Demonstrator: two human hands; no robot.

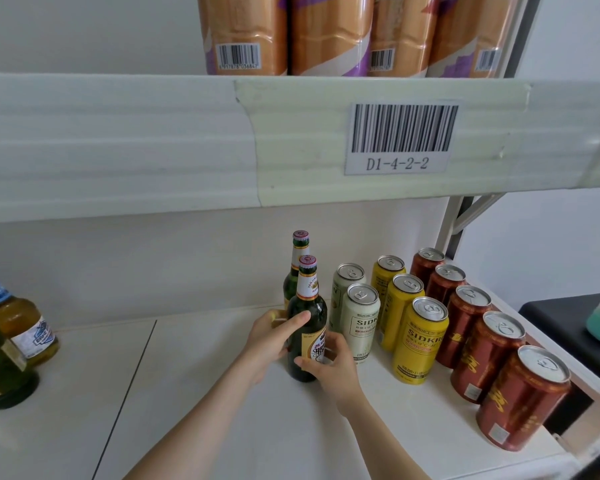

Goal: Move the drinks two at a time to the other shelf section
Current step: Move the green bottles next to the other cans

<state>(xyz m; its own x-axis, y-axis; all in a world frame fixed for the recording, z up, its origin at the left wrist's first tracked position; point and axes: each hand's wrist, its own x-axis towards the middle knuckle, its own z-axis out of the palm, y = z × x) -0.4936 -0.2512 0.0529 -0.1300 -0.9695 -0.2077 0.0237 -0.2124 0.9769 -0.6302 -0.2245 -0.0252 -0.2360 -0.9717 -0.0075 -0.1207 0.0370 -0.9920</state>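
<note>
Right hand [329, 367] wrapped low around the front green bottle [307, 327], fingers closed on its label. Left hand [274, 336] reaching past toward the rear bottle [293, 271], fingers loosely curled, grip hidden. Best seated firmly before lifting both upright, clear of the white cans [359, 320].

Two green bottles [307, 327] in hand, two white cans [361, 320], three yellow cans [420, 341], five red cans [482, 351].

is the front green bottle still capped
Capped: the front green glass bottle wears a pink crown cap on its neck.
</note>
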